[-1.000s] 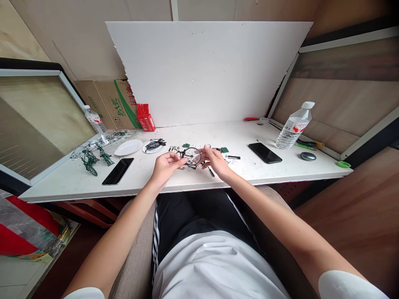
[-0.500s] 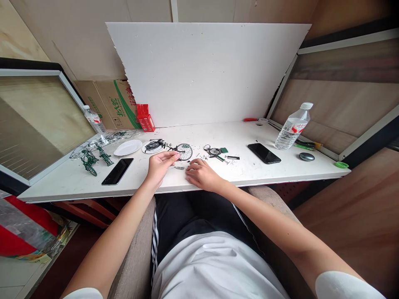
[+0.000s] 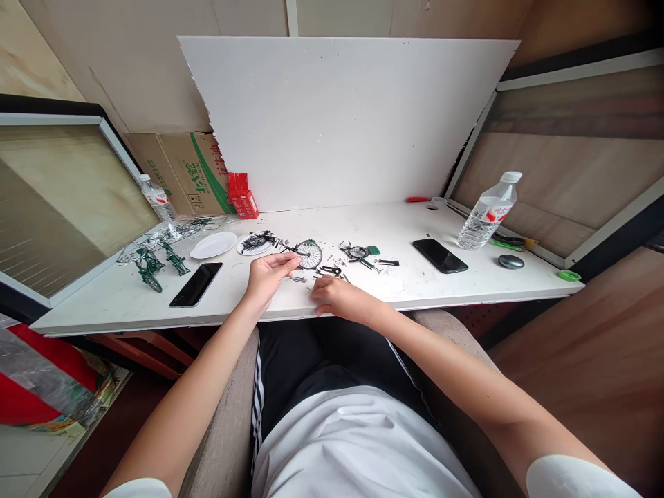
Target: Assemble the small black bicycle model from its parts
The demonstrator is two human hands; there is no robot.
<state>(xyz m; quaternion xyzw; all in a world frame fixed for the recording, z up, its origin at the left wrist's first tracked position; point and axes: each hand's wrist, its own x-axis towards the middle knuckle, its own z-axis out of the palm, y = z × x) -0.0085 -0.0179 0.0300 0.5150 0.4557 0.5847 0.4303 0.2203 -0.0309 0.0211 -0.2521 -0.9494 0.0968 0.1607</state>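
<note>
A miniature spoked bicycle wheel [image 3: 311, 254] sits at the centre of the frame, pinched between the thumb and fingers of the left hand [image 3: 267, 278]. Lower and to its right, the right hand [image 3: 339, 296] curls over the white tabletop [image 3: 399, 287] near black plastic parts [image 3: 330, 270], its grip impossible to tell; a smartphone [image 3: 196, 285] lies left of centre, a water bottle [image 3: 486, 216] stands right.

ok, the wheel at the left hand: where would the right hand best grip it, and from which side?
Probably pinch the wheel by its rim, right edge, coming from the right. The left hand has its fingertips over the left part; the right edge is uncovered. The rim is a thin hoop that suits a pinch, and the fine spokes look delicate.
</note>
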